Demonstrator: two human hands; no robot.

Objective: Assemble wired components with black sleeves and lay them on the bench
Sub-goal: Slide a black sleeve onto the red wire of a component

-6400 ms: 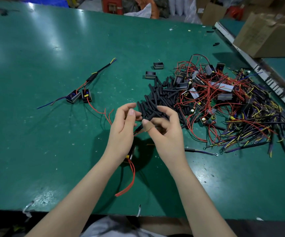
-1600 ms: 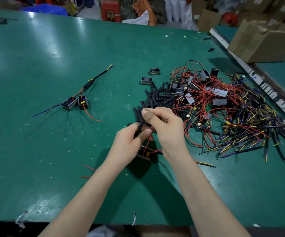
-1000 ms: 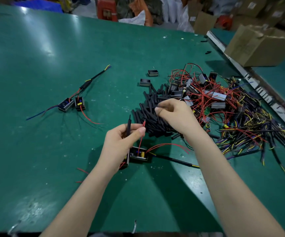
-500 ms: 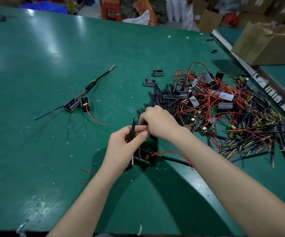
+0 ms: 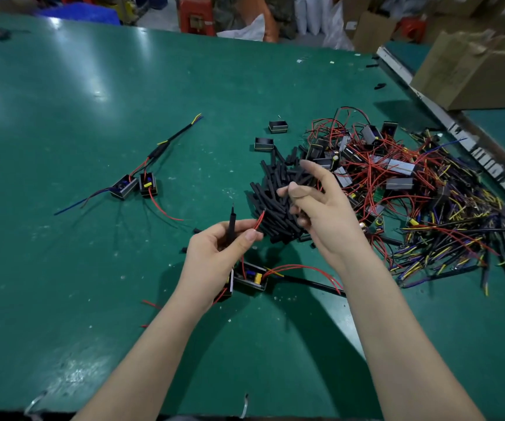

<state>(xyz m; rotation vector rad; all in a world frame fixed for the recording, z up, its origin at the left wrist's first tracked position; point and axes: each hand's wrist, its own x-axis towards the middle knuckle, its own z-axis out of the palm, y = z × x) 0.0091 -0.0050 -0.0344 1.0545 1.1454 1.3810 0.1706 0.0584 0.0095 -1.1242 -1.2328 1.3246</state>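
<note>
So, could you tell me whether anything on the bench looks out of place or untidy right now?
Only small strays: short red wire offcuts lie loose on the green bench beside the left forearm, and a few black sleeves have rolled away from the sleeve pile. Nothing looks damaged.

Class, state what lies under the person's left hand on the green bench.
Under the left hand a small black boxed module with red wires shows on the green bench; its left part is covered by the hand.

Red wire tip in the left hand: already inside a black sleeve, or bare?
Bare. The red wire tip pokes free beside the black sleeve that the left hand pinches.
</note>
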